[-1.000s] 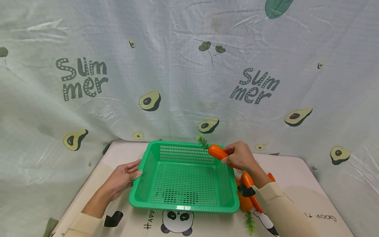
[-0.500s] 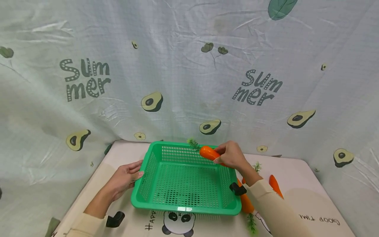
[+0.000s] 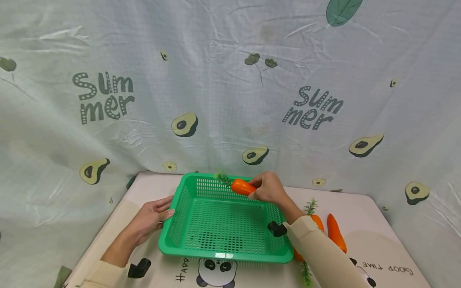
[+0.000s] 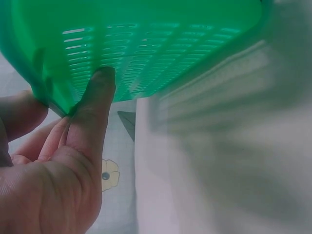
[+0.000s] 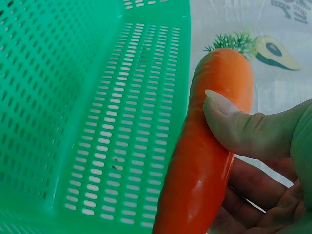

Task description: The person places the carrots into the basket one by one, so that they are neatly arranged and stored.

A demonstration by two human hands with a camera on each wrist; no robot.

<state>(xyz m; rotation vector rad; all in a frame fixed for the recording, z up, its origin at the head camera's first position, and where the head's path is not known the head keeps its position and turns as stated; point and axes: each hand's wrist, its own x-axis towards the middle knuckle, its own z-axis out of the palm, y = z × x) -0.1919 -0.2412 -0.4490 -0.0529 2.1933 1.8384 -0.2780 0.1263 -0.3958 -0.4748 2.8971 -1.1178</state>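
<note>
Green basket sat longways left to right, left hand pinching its rim, fingers pretty straight. Up by the far wall, a carrot lay roughly sideways, leafy end left and slightly away, right hand gripping it thumb-to-fingers.

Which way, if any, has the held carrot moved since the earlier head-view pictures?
Yes: the carrot has moved left, judged against the nearest avocado print above the basket.
</note>
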